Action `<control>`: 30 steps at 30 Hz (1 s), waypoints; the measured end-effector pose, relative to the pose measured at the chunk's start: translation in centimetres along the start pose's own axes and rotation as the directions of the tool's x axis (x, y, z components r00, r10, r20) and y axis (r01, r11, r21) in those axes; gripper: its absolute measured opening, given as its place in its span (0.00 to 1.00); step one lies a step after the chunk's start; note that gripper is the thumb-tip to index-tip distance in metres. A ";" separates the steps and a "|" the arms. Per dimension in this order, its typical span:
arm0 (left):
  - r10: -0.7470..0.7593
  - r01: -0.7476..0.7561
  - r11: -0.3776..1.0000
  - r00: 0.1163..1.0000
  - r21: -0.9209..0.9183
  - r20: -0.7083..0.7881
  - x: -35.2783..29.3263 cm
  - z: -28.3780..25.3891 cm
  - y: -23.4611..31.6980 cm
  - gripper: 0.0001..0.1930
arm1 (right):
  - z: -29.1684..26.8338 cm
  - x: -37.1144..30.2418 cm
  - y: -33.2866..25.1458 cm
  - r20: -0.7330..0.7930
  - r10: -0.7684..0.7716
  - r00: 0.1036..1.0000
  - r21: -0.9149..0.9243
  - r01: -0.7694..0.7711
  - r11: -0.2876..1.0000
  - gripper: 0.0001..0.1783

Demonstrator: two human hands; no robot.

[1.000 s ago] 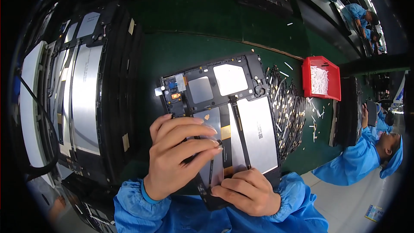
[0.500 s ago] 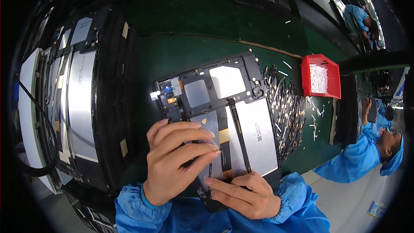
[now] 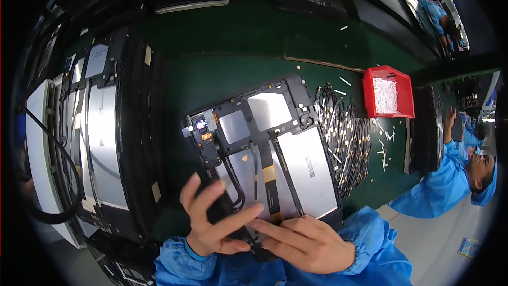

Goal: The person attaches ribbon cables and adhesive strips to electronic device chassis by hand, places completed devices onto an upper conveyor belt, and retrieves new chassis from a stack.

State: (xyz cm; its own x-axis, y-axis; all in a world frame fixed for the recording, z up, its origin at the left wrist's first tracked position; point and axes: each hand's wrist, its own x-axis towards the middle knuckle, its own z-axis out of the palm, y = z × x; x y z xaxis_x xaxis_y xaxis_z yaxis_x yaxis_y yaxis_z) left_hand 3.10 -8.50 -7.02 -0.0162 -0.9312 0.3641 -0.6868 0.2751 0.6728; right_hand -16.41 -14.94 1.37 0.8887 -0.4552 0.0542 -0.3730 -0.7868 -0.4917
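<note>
An opened tablet (image 3: 311,167) lies tilted in front of me, its inner side up, with silver plates, a small board at the upper left and black flat cables. My left hand (image 3: 211,225) hovers over its lower left edge, fingers apart and holding nothing I can see. My right hand (image 3: 312,243) rests on the lower part, its fingertips closed together beside a thin dark flat cable (image 3: 256,180). Whatever those fingertips grip is hidden. A black flat cable (image 3: 284,172) runs down the middle towards the right hand. One small tan scrap (image 3: 244,158) sits on the left silver plate.
To the right of the tablet lies a heap of black flat cables (image 3: 344,143). Beyond it stands a red bin (image 3: 405,98) of white strips, with loose strips around it. Stacked tablets (image 3: 106,132) and a dark loop of cord (image 3: 55,143) are at left. A co-worker (image 3: 439,188) sits at right.
My left hand has drawn back towards me from the tablet's middle and its fingers have spread, uncovering a curved black cable. The right hand stays on the lower part.
</note>
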 end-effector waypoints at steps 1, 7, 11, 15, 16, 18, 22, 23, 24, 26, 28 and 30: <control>0.038 -0.046 0.994 0.995 0.095 0.091 -0.7 -0.2 -0.1 0.35 | -0.3 -0.2 0.3 -0.002 0.005 1.000 0.005 -0.005 1.000 0.14; -0.071 0.066 0.997 0.992 0.046 0.108 2.2 -0.1 -0.6 0.42 | -0.2 0.2 0.3 -0.009 0.138 0.990 0.107 -0.136 0.985 0.24; -0.090 0.088 0.996 0.992 0.019 0.085 3.2 0.5 -1.3 0.41 | 0.6 -0.3 -0.5 0.066 0.140 0.988 -0.069 -0.135 0.988 0.34; -0.111 0.105 0.992 0.990 0.065 0.089 3.6 0.7 -0.9 0.37 | 0.6 -2.0 -3.2 0.211 0.195 0.958 -0.170 -0.161 0.972 0.37; -0.103 0.098 0.991 0.993 0.095 0.053 3.6 0.7 -0.8 0.33 | 0.9 -2.3 -3.5 0.207 0.199 0.958 -0.163 -0.167 0.972 0.37; -0.054 0.054 0.989 0.999 0.139 0.000 3.7 0.6 -0.5 0.22 | 1.5 -2.5 -3.5 0.148 0.168 0.975 -0.266 -0.125 0.956 0.37; -0.303 0.296 0.898 0.952 -0.327 0.029 4.7 0.4 1.7 0.28 | 0.5 -2.3 -2.6 -0.032 0.146 0.989 -0.139 -0.149 0.979 0.36; -0.327 0.305 0.882 0.945 -0.360 -0.002 4.6 0.6 2.0 0.30 | -0.7 -2.3 -2.1 -0.108 0.158 0.982 -0.136 -0.172 0.976 0.37; -0.352 0.312 0.868 0.935 -0.387 -0.035 4.4 0.7 2.2 0.32 | -1.7 -2.7 -1.6 -0.114 0.265 0.958 -0.072 -0.274 0.959 0.33; -0.333 0.296 0.915 0.938 -0.276 -0.095 3.5 0.8 2.1 0.40 | -1.6 -3.1 0.6 -0.389 0.405 0.827 0.042 -0.424 0.905 0.31; -0.437 0.259 0.716 0.890 -0.648 -0.126 3.2 2.1 1.9 0.44 | -1.5 -4.4 2.2 -0.467 0.534 0.705 0.089 -0.563 0.822 0.32; -0.572 0.255 0.500 0.815 -0.827 -0.095 2.1 3.3 2.0 0.41 | -0.5 -5.2 3.8 -0.496 0.544 0.676 0.182 -0.532 0.827 0.28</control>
State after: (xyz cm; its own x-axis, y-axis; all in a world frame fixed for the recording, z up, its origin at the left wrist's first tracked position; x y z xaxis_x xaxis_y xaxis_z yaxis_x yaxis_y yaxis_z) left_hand -0.71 -10.69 -7.02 0.4480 -0.8936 -0.0270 0.2536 0.0981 0.9623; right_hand -22.59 -15.74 -0.39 0.2658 -0.9430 0.2000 -0.7326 -0.3325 -0.5939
